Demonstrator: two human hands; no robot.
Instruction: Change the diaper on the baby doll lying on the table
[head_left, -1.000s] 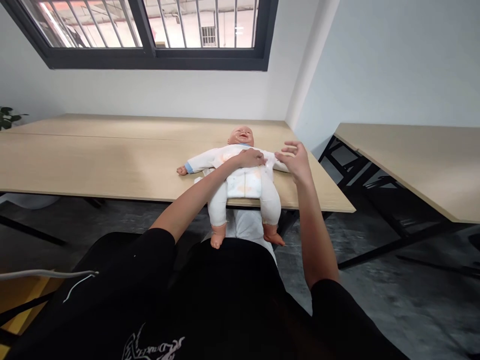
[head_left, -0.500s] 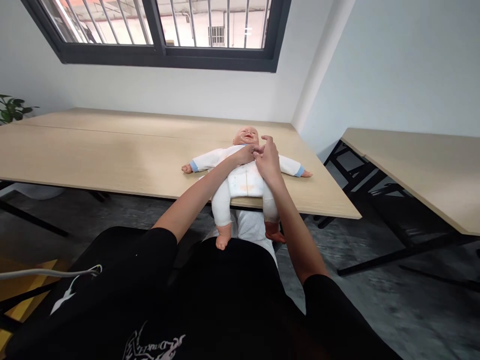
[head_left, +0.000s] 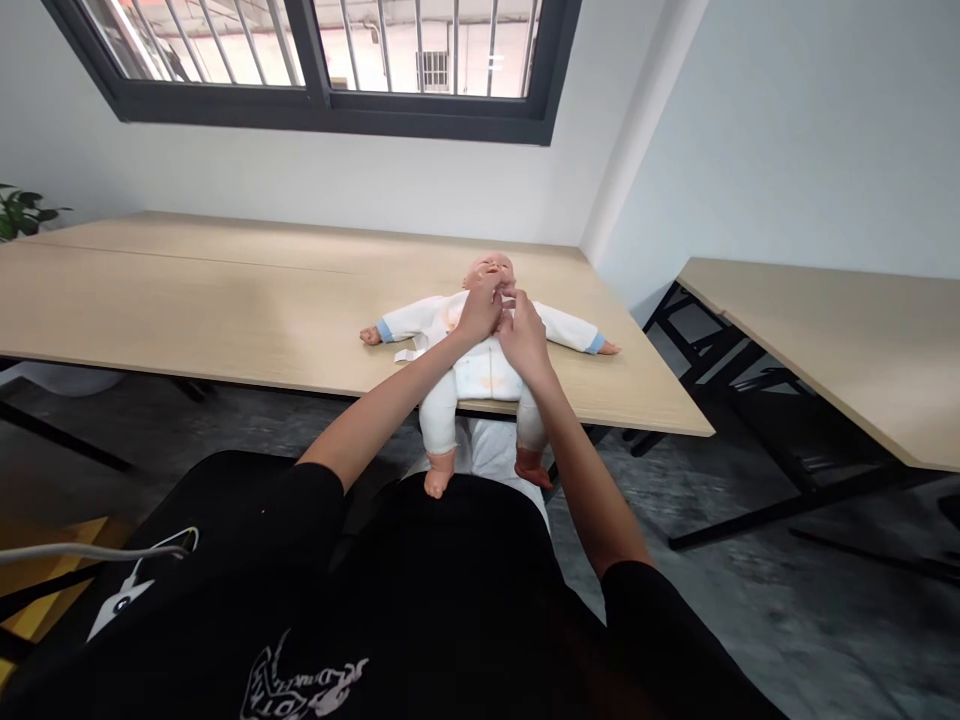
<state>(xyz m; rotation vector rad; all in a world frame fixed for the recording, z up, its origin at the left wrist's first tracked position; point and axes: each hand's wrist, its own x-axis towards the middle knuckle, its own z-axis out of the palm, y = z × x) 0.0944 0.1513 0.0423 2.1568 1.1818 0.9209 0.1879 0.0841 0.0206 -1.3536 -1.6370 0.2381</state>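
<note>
Doll (head_left: 438, 405) lay face-up mid-frame on table (head_left: 285, 310), legs over edge. Diaper (head_left: 487, 374) front up over belly; tab (head_left: 406, 355) at frame-left loose, that side judged unfastened; other side unclear. Left hand (head_left: 481, 312), right hand (head_left: 522, 332) met at chest, fingers narrow; grip could not be told. Shirt (head_left: 465, 600) print (head_left: 304, 688), bottom: perhaps "Druk…", rest unreadable.

White-clothed baby doll (head_left: 484, 368): on pale wooden table (head_left: 225, 310), right end, at near edge.
Dark-framed barred window (head_left: 322, 110): far side, behind table.
Green leafy plant (head_left: 26, 212): far left.
</note>
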